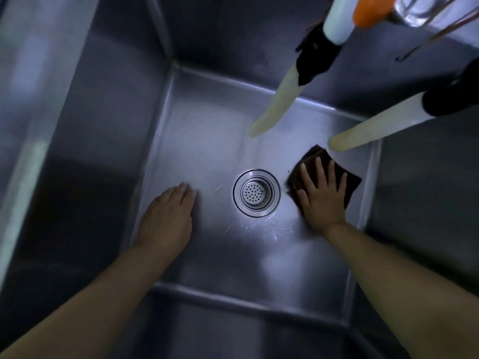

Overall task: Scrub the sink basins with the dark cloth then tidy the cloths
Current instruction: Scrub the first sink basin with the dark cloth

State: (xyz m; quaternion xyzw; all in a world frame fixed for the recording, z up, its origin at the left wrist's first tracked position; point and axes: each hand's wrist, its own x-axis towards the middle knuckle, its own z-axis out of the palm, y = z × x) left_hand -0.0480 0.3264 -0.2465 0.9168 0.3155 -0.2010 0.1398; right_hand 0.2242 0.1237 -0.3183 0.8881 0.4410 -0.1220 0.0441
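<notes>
I look down into a deep stainless steel sink basin [207, 141]. A dark brown cloth [347, 180] lies flat on the basin floor, right of the round drain strainer [256, 193]. My right hand [321, 195] presses on the cloth with fingers straight and spread. My left hand [171, 216] rests flat on the bare basin floor, left of the drain, fingers together and holding nothing.
Two pale hose spouts hang into the basin from the upper right, one spout [274, 107] above the drain, the other spout [375, 128] just beyond the cloth. An orange part [373, 11] and a metal fitting sit at the top right. Steep steel walls enclose the basin.
</notes>
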